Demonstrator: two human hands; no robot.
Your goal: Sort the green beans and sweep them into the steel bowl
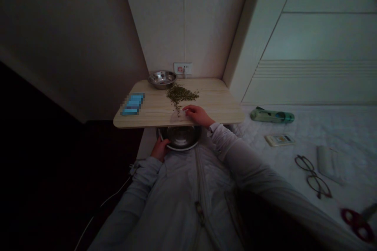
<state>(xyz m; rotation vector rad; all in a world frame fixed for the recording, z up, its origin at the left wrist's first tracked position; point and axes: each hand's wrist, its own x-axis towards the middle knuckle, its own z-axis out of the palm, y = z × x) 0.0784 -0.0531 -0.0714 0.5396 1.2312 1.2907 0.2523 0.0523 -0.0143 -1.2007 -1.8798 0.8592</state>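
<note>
A spread of small green grains, like mung beans (181,94), lies on the light wooden tabletop (156,105), with a thin trail running toward the front edge. At the end of that trail, my right hand (198,115) has its fingers closed on a thin, pale, translucent sheet (176,116) resting on the wood. Just below the front edge is a steel bowl (181,137), which my left hand (160,149) grips by its left rim. Its far side is hidden under the tabletop. I cannot make out any grains inside it.
A second steel bowl (162,80) stands at the back left by a wall socket (183,68). A blurred phone-like screen (133,104) lies at the left. On the bed are a green bottle (272,116), phone (279,140), glasses (313,176) and red-handled scissors (357,223).
</note>
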